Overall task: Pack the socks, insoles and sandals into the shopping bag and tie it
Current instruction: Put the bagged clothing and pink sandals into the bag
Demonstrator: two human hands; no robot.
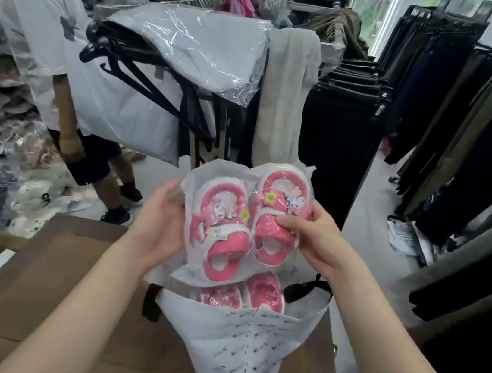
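Over shopping bag (247,344), hands (160,221) (316,237) gripping sandals (226,228)

A packet of sandals (243,217) is held between the left hand (161,218) and the right hand (313,237), just above the shopping bag (247,344), in whose mouth a second pair (242,293) is lodged. The bag is set on a cardboard box (48,301). Behind, a clothes rack (194,52) is seen; trousers (484,125) are hung to the right.

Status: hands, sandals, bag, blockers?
Report: left hand and right hand grip wrapped sandals above shopping bag. Bag open, untied. Another pink pair sits in its mouth; fit may be snug.
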